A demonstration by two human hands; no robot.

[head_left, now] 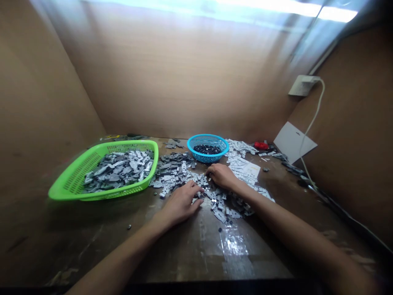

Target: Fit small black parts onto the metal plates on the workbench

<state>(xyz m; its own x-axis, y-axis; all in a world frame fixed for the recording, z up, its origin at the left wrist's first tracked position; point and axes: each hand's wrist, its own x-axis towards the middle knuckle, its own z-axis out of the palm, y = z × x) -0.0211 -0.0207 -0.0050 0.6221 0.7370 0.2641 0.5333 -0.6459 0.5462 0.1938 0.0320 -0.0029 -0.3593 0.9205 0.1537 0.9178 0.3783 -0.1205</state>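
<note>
From the head camera, both hands rest on a loose heap of small grey and white flat plastic pieces (pixel 184 174) spread across the middle of the worn brown wooden table (pixel 190 254). The left hand (pixel 181 203) lies palm down, fingers half-curled onto pieces at the heap's near edge; whether it grips one I cannot tell. The right hand (pixel 222 176) (nearer the heap's far side) is curled over pieces just before the round blue plastic basket of small dark parts (pixel 208 147). A green rectangular plastic basket (pixel 76 180) of grey pieces sits toward the table's left edge.

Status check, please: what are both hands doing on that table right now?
Left hand and right hand both down on the loose grey parts; grip unclear. Green basket left, blue basket behind. Nothing blocking.
</note>
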